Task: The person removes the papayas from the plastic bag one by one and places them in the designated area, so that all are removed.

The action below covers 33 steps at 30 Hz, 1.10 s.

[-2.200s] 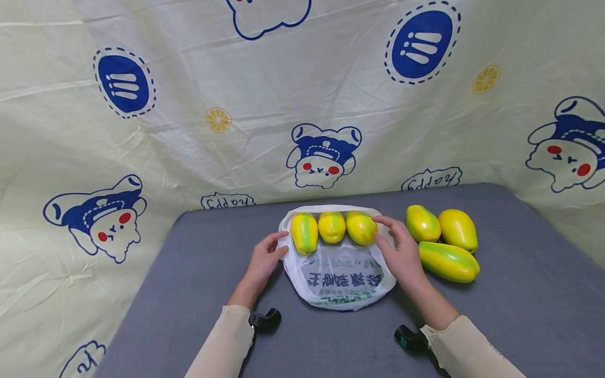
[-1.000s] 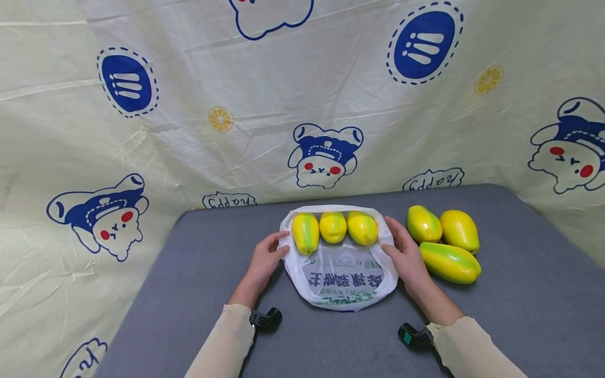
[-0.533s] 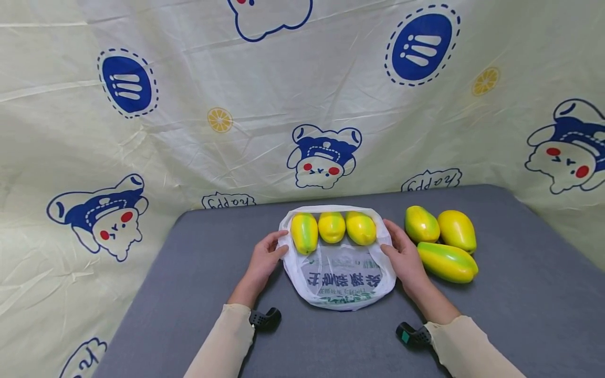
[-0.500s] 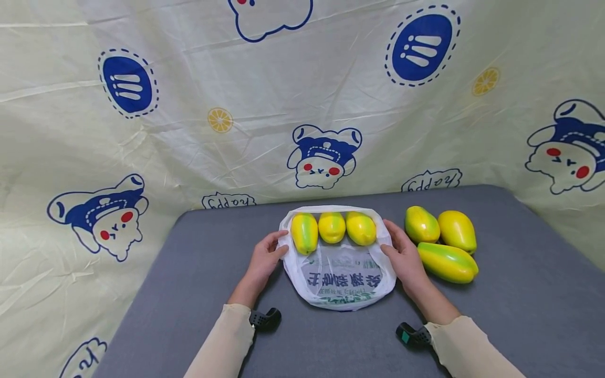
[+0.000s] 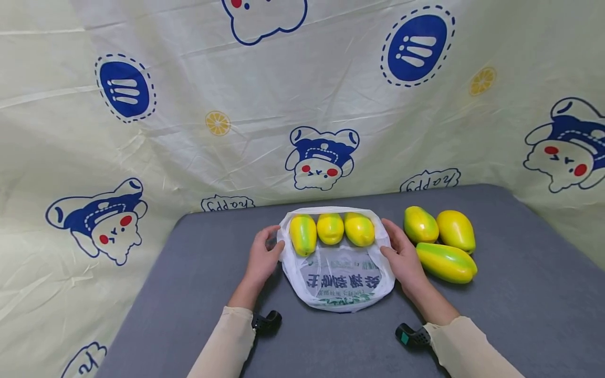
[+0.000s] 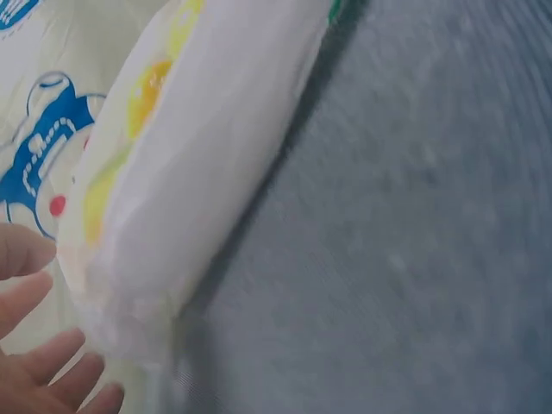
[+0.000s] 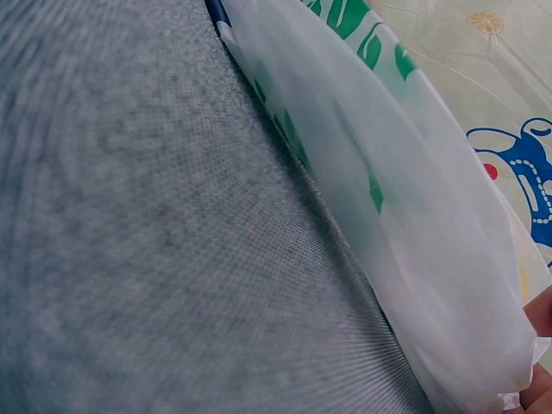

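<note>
Just shifted left hand (image 5: pixel 261 255) off the bag (image 5: pixel 338 275) rim, fingers loose beside it; right hand (image 5: pixel 400 256) kept flat against the other side. Three papayas (image 5: pixel 331 231) bagged.

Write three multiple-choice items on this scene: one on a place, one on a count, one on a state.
1. Where do the loose papayas lie?
A. Right of the plastic bag
B. Left of it
C. Under it

2. How many papayas sit in the bag's mouth?
A. One
B. Three
C. Five

3. What does the right hand do?
A. Lifts a papaya
B. Touches the bag's edge
C. Rests on the cloth backdrop

Answers: 1 A, they lie beyond the right hand; 2 B, three show in a row; 3 B, its fingers rest against the bag's rim.
</note>
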Each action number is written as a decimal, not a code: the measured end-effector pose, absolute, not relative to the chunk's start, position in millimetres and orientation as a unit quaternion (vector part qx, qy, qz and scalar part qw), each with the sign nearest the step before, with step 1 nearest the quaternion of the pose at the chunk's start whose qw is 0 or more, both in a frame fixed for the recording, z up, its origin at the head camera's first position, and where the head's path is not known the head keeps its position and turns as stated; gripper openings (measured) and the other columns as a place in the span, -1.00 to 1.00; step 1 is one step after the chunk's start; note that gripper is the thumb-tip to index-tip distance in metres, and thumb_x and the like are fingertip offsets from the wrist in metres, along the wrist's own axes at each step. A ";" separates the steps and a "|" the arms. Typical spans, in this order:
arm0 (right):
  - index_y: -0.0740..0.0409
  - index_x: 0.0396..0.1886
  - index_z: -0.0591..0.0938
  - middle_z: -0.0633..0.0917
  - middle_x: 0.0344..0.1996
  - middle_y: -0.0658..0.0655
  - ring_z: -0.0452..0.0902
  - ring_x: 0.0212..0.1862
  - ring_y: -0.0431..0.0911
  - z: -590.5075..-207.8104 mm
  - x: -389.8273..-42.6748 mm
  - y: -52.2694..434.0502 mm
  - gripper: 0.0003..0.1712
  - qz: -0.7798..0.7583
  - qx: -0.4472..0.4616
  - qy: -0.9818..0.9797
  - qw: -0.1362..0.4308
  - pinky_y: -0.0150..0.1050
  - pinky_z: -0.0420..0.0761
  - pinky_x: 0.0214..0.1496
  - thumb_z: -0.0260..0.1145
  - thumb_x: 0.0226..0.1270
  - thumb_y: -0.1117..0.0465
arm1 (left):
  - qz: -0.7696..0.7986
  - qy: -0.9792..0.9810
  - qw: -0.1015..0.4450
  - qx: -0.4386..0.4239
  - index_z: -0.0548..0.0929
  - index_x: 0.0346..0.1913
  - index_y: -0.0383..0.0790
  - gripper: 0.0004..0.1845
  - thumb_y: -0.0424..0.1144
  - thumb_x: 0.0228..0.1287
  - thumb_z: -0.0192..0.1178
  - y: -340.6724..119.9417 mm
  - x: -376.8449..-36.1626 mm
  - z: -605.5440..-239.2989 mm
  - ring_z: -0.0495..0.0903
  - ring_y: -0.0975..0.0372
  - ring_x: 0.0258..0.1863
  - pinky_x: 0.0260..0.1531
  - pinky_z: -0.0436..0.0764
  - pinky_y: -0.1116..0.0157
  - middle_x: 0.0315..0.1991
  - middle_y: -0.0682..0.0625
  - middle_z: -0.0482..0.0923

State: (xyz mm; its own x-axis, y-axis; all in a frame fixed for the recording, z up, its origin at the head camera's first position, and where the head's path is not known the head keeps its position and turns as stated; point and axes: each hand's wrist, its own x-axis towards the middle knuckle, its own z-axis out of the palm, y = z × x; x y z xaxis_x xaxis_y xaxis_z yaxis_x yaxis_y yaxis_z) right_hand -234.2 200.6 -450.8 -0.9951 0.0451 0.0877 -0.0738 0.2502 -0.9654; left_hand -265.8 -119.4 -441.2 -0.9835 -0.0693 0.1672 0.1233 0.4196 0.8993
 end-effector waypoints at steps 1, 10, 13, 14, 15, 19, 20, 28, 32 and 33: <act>-0.07 0.62 0.06 0.12 0.60 0.17 0.00 0.60 0.15 -450.4 -234.1 200.5 -0.24 0.613 0.009 -0.789 0.049 0.21 0.05 0.59 0.00 0.51 0.38 | -0.530 -0.842 0.100 -0.019 0.55 0.27 -0.17 -0.57 -0.28 0.35 0.19 -117.8 -264.5 -438.3 0.35 -0.05 0.41 0.43 0.34 -0.08 0.37 -0.17 0.39; -0.10 0.61 0.08 0.13 0.60 0.15 0.03 0.59 0.16 -447.9 -232.8 200.1 -0.22 0.617 0.008 -0.786 0.051 0.23 0.07 0.58 0.00 0.49 0.41 | -0.476 -0.863 0.152 -0.072 0.55 0.27 -0.15 -0.57 -0.29 0.36 0.20 -91.7 -252.3 -410.1 0.31 -0.04 0.44 0.44 0.31 -0.13 0.42 -0.10 0.37; -0.11 0.60 0.12 0.16 0.59 0.15 0.06 0.58 0.15 -447.7 -231.8 200.5 -0.23 0.617 0.008 -0.785 0.049 0.22 0.08 0.58 0.00 0.47 0.43 | -0.478 -0.862 0.145 -0.089 0.54 0.27 -0.12 -0.57 -0.29 0.37 0.20 -83.8 -252.2 -407.1 0.32 -0.02 0.44 0.43 0.32 -0.12 0.42 -0.08 0.37; -0.12 0.59 0.14 0.17 0.58 0.15 0.07 0.57 0.15 -447.7 -231.5 200.7 -0.23 0.616 0.007 -0.786 0.049 0.22 0.08 0.58 0.00 0.47 0.43 | -0.480 -0.861 0.140 -0.092 0.54 0.27 -0.11 -0.58 -0.28 0.37 0.20 -81.4 -252.9 -406.8 0.33 -0.02 0.44 0.43 0.33 -0.11 0.42 -0.08 0.37; -0.12 0.59 0.15 0.18 0.58 0.17 0.08 0.56 0.15 -447.9 -231.4 200.8 -0.23 0.615 0.006 -0.787 0.048 0.22 0.09 0.58 0.00 0.46 0.43 | -0.483 -0.860 0.135 -0.095 0.54 0.27 -0.10 -0.58 -0.28 0.37 0.20 -79.2 -253.6 -406.8 0.33 -0.02 0.44 0.43 0.33 -0.11 0.42 -0.08 0.37; -0.13 0.56 0.20 0.18 0.58 0.18 0.07 0.57 0.18 -448.9 -231.4 200.8 -0.25 0.608 0.003 -0.793 0.040 0.26 0.09 0.56 0.00 0.45 0.43 | -0.491 -0.858 0.114 -0.098 0.53 0.27 -0.11 -0.57 -0.28 0.36 0.21 -72.2 -257.3 -408.4 0.41 -0.05 0.35 0.36 0.42 -0.10 0.37 -0.12 0.43; -0.13 0.56 0.20 0.17 0.58 0.18 0.07 0.57 0.19 -449.2 -231.2 200.7 -0.26 0.607 0.002 -0.794 0.038 0.27 0.09 0.56 0.00 0.45 0.42 | -0.490 -0.859 0.110 -0.098 0.53 0.27 -0.12 -0.57 -0.28 0.36 0.21 -70.9 -258.2 -409.5 0.43 -0.06 0.31 0.34 0.45 -0.09 0.34 -0.14 0.44; -0.08 0.56 0.21 0.20 0.57 0.19 0.08 0.56 0.18 -450.7 -232.5 200.3 -0.28 0.607 0.008 -0.794 0.040 0.26 0.08 0.57 0.01 0.45 0.41 | -0.475 -0.866 0.125 -0.099 0.57 0.22 -0.20 -0.57 -0.33 0.29 0.25 -66.4 -266.3 -417.4 0.43 -0.07 0.27 0.32 0.44 -0.08 0.26 -0.18 0.50; -0.07 0.54 0.23 0.22 0.55 0.21 0.12 0.53 0.19 -452.0 -232.8 200.9 -0.29 0.608 0.010 -0.793 0.043 0.26 0.09 0.57 0.01 0.45 0.42 | -0.471 -0.870 0.115 -0.085 0.55 0.25 -0.18 -0.55 -0.32 0.29 0.26 -65.4 -268.8 -419.9 0.35 -0.05 0.38 0.39 0.39 -0.08 0.36 -0.16 0.42; -0.06 0.54 0.24 0.23 0.54 0.21 0.12 0.52 0.19 -452.2 -232.6 201.0 -0.30 0.608 0.010 -0.793 0.042 0.26 0.10 0.56 0.01 0.45 0.42 | -0.469 -0.872 0.112 -0.080 0.54 0.27 -0.18 -0.53 -0.32 0.29 0.26 -65.0 -269.3 -420.4 0.33 -0.04 0.40 0.39 0.39 -0.07 0.38 -0.15 0.39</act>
State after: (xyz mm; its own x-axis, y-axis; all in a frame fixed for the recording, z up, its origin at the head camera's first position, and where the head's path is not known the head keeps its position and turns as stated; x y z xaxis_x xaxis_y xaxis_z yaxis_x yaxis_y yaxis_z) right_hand -232.6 201.0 -452.2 -0.9962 0.0349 0.0794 -0.0676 0.2602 -0.9632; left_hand -269.3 -65.0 -420.4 -0.9621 0.0347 0.2704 0.2448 0.5463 0.8010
